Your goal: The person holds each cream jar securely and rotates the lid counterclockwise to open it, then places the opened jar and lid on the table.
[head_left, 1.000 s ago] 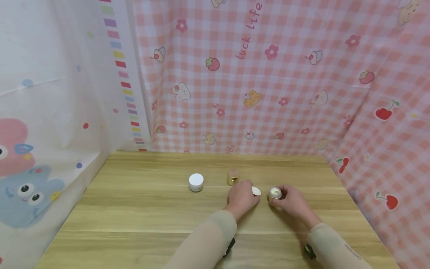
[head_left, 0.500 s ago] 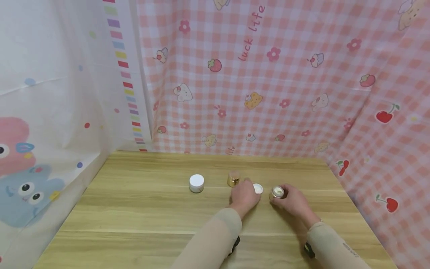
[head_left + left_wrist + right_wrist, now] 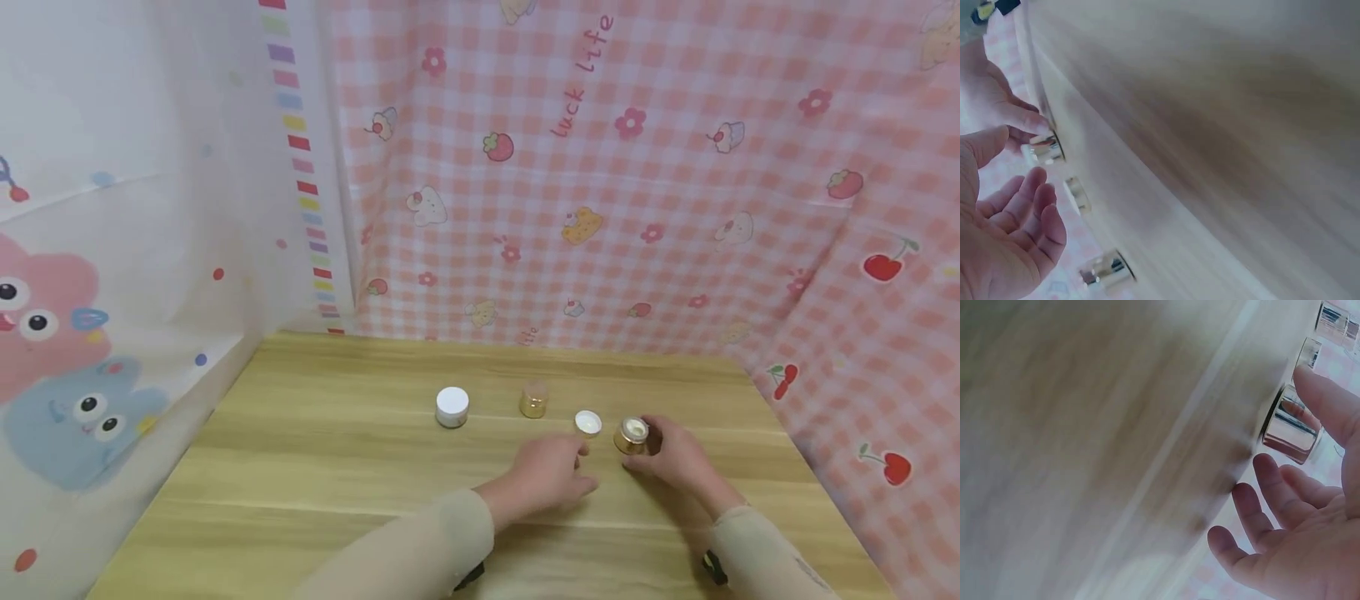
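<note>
The open gold jar [image 3: 627,444] stands upright on the desk [image 3: 322,467], its mouth showing pale cream; the person's right hand [image 3: 677,456] is at its right side, thumb and fingers spread apart with the jar in the space between them; the fingers look slack rather than clenched, and I cannot tell whether the thumb is touching the gold wall.

The left hand [image 3: 546,473] is over the desk to the left of the open gold jar and nearer the person; it is loosely open, fingers gently bent, thumb held away, with nothing in its hold.

Just beside the open gold jar, on its left and apart from it, the lid [image 3: 588,424] lies with its white inside turned up; farther left of that jar and a little behind it is a second gold jar [image 3: 534,401], upright with a pinkish top; well to the left of the open gold jar sits a white-lidded jar [image 3: 452,408], its cap on.

Beyond the open gold jar, at the desk's far edge, hangs a pink checked cloth [image 3: 540,183] printed with strawberries, flowers and "luck life"; both arms reaching toward that jar wear beige sleeves [image 3: 405,546].
</note>
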`<state>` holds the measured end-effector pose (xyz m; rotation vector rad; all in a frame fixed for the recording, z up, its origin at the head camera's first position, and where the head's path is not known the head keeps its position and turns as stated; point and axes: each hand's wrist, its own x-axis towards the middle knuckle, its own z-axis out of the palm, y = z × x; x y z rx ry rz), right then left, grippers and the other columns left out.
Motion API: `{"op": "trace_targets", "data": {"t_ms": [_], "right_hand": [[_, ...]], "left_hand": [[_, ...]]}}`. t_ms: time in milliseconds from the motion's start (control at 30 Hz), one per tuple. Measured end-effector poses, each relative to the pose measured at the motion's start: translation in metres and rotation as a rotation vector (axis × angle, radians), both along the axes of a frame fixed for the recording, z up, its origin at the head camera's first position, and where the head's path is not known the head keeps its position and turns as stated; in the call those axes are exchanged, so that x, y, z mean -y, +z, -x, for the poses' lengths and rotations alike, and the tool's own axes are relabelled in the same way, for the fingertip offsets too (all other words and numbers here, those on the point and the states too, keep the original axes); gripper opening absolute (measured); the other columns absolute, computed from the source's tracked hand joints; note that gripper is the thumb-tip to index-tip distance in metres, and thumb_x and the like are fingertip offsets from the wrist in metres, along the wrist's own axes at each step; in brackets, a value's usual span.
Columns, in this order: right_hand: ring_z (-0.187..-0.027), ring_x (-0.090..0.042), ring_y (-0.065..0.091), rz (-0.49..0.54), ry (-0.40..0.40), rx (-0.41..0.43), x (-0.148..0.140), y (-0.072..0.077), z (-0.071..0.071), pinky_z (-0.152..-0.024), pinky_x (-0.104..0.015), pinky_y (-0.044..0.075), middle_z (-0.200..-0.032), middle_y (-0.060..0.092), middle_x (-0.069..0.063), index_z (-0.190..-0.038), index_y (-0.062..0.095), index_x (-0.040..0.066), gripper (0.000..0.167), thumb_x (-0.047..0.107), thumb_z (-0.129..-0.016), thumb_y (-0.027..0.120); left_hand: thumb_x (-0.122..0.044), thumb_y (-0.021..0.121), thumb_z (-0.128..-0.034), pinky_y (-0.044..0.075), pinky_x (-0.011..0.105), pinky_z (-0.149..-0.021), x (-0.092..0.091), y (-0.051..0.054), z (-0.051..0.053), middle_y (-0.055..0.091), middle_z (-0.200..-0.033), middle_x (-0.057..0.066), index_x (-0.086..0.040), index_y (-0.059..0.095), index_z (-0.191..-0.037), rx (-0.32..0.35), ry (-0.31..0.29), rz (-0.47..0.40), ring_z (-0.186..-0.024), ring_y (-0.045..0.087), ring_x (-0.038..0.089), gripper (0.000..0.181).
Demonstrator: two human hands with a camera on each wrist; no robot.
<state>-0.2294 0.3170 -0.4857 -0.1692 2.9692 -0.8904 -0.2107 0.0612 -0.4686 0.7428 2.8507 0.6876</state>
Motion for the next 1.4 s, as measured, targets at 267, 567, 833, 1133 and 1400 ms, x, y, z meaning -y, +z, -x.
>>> {"op": "trace_targets", "data": {"t_ms": [267,567,833,1133,1400], "right_hand": [[-0.129,-0.057,0.060,0.003,-0.027,0.040,-0.015,0.005,-0.015,-0.108,-0.066,0.052,-0.140,0.061,-0.038,-0.154,0.040,-0.014,0.102,0.039,-0.084,0.091],[-0.135,-0.062,0.053,-0.047,-0.021,-0.016,0.000,0.027,-0.032,-0.106,-0.073,0.049,-0.147,0.058,-0.036,-0.157,0.041,-0.008,0.091,0.033,-0.089,0.087],[-0.134,-0.053,0.058,0.067,-0.040,-0.039,0.044,0.044,-0.046,-0.105,-0.065,0.055,-0.149,0.059,-0.031,-0.157,0.042,-0.007,0.085,0.039,-0.096,0.080],[-0.122,-0.036,0.068,0.278,-0.039,0.027,0.103,0.037,-0.035,-0.094,-0.045,0.062,-0.148,0.061,-0.026,-0.158,0.042,-0.005,0.082,0.030,-0.095,0.081],[-0.128,-0.043,0.067,0.362,-0.102,0.096,0.142,0.019,-0.005,-0.103,-0.049,0.060,-0.151,0.057,-0.030,-0.158,0.036,-0.010,0.087,0.024,-0.093,0.082]], "left_hand": [[-0.042,0.080,-0.0938,0.059,0.027,-0.079,0.062,0.014,-0.022,0.078,-0.107,-0.005,-0.016,0.072,-0.127,0.011,-0.088,-0.003,-0.094,0.071,0.008,0.043],[-0.041,0.079,-0.0963,0.058,0.034,-0.075,0.153,0.013,-0.032,0.078,-0.118,0.001,-0.011,0.068,-0.135,0.073,0.030,-0.125,-0.088,0.070,0.012,0.050],[-0.034,0.081,-0.0952,0.048,0.025,-0.066,0.200,0.012,-0.043,0.078,-0.117,0.004,-0.011,0.071,-0.133,0.076,0.226,-0.287,-0.083,0.058,0.009,0.046],[-0.033,0.083,-0.0947,0.050,0.028,-0.069,0.207,0.009,-0.040,0.075,-0.130,0.006,-0.012,0.070,-0.136,0.067,0.368,-0.356,-0.090,0.060,0.012,0.048],[-0.032,0.083,-0.0947,0.052,0.028,-0.074,0.196,0.004,-0.037,0.074,-0.131,0.008,-0.010,0.070,-0.136,0.069,0.356,-0.407,-0.095,0.063,0.015,0.049]]}}
